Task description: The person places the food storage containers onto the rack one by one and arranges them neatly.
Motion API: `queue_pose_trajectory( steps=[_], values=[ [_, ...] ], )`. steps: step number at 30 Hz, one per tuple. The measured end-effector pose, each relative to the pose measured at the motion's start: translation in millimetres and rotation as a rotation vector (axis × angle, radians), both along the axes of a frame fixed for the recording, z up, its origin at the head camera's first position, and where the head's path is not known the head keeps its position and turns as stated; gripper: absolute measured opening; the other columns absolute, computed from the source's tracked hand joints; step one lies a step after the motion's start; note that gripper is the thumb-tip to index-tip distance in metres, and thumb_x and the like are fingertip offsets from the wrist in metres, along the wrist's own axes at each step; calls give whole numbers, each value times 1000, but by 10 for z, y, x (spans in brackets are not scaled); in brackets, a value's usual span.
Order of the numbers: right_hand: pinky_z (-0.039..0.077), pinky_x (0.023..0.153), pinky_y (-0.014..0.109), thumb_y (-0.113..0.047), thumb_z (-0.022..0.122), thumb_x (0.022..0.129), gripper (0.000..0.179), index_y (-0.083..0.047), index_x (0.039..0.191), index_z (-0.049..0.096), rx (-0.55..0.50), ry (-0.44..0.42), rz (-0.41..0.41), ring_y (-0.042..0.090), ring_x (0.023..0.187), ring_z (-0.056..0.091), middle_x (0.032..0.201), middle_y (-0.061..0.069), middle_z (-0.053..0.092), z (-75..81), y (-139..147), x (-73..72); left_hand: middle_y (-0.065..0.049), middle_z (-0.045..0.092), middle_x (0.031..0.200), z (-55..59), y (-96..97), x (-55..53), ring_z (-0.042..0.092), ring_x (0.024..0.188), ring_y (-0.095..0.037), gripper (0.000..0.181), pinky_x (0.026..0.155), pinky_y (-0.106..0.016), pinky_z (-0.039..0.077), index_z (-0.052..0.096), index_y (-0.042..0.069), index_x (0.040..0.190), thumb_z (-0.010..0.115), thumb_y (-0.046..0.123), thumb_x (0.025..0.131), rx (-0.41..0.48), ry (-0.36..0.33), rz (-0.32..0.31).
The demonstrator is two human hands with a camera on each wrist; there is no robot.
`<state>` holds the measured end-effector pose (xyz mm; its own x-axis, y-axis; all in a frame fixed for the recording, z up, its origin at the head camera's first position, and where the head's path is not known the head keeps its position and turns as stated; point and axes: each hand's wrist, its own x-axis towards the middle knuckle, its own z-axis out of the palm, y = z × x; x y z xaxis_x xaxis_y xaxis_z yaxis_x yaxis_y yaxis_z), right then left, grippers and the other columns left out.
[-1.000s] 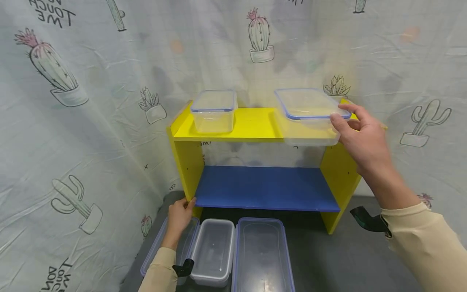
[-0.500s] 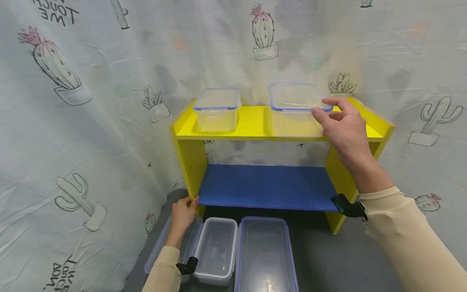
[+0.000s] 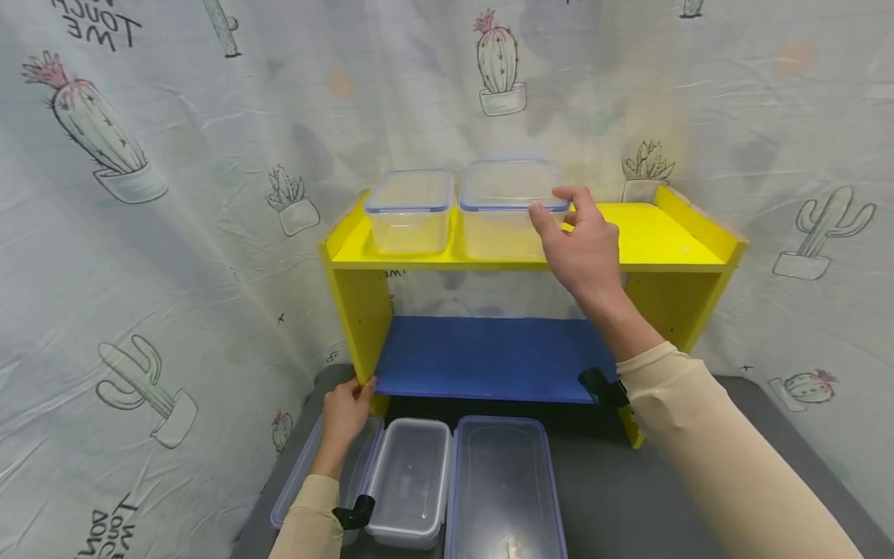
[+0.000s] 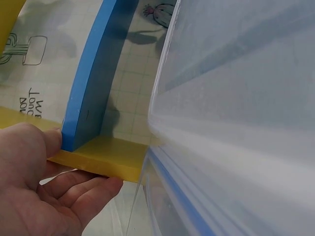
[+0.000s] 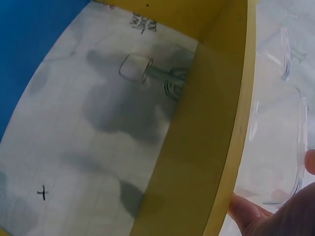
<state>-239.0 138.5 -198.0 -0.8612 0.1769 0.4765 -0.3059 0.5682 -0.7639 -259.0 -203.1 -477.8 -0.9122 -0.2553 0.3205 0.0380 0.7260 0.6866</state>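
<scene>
On the yellow top board of a small shelf (image 3: 656, 268), a clear food container (image 3: 499, 233) with a blue-rimmed lid sits beside a smaller clear container (image 3: 410, 231). My right hand (image 3: 587, 248) holds the larger one at its right end, thumb at the front and fingers on the lid edge. The right wrist view shows that container (image 5: 273, 142) past the board's edge. Low on the left, my left hand (image 3: 344, 415) grips the shelf's yellow side panel (image 4: 106, 160), its thumb by the end of the blue board (image 4: 88, 93).
Below the shelf's front, several lidded containers lie on the dark grey table: one (image 3: 410, 481) in the middle, a large one (image 3: 504, 489) to its right, another (image 3: 300, 473) partly under the left forearm. A cactus-print curtain (image 3: 209, 256) hangs behind and at the sides.
My right hand has brought the larger container leftward along the top board, from its right part to right next to the smaller one. My left hand stays at the side panel.
</scene>
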Motion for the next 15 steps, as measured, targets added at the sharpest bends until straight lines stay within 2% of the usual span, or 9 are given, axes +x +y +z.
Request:
queue_pose_trajectory(
  steps=[9, 15],
  values=[
    [49, 94, 50, -51, 52, 95, 55, -20, 140, 46, 20, 14, 27, 33, 128, 55, 137, 17, 57, -20, -239, -34, -6, 71, 69, -8, 19, 9, 54, 56, -17, 29, 53, -32, 39, 71, 9, 77, 64, 32, 94, -18, 13, 8],
    [50, 91, 48, -50, 53, 95, 56, -21, 142, 42, 42, 6, 53, 33, 122, 58, 141, 16, 55, -14, -370, -45, -6, 70, 68, 14, 10, 7, 54, 57, -18, 30, 54, -32, 39, 70, 9, 76, 64, 32, 94, -19, 2, 23]
  ],
)
